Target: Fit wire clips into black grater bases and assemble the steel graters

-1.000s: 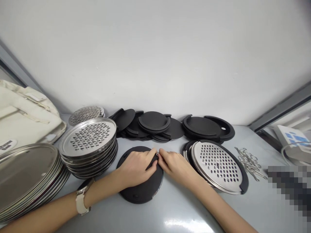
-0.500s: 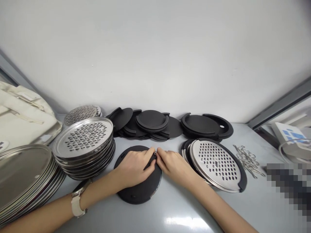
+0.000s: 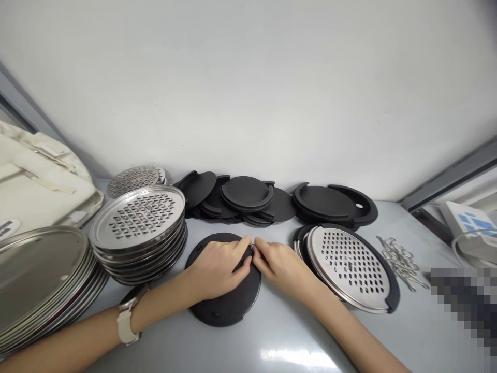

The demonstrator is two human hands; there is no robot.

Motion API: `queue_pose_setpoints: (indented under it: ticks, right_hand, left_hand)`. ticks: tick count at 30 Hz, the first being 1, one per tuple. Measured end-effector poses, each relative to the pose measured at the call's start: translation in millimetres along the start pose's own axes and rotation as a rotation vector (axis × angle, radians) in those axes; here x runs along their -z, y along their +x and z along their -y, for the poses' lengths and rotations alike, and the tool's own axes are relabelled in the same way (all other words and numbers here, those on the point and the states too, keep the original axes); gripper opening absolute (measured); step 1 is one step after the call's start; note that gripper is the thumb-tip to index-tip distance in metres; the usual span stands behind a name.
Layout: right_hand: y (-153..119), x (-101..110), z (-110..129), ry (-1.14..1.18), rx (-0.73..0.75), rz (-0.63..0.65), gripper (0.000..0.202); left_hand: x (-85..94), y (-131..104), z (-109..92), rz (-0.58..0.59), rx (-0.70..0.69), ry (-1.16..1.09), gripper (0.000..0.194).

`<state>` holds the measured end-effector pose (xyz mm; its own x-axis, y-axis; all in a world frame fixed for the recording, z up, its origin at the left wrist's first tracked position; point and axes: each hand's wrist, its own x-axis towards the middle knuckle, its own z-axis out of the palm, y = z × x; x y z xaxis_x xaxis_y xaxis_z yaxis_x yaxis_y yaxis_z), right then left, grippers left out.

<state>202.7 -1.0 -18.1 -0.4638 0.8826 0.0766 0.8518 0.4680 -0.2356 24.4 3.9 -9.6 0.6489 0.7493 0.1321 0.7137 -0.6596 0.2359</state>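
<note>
Left hand (image 3: 221, 267) palm down over the disc (image 3: 235, 306), which lies flat on the bench (image 3: 285, 326), thumb and forefinger closed on its far-right edge, and there's the right hand (image 3: 278, 264), angled in opposite, fingers bunched, pinching a metal bit (image 3: 252, 247), fingertips almost touching

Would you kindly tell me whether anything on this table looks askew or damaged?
I see no spill or obvious damage. The black discs along the wall look untidy: they overlap unevenly and some tilt, unlike the neater stack of metal plates at far left. The small metal pieces at right lie in a loose tangle.
</note>
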Motion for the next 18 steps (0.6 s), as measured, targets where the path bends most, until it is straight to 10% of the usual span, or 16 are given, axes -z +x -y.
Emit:
queue_pose_setpoints:
  ticks: [18]
  right_hand:
    - [-1.2, 1.0, 0.9, -0.043, 0.018, -0.015, 0.019]
  left_hand:
    - [-0.2, 0.3, -0.6, 0.002, 0.004, -0.007, 0.011]
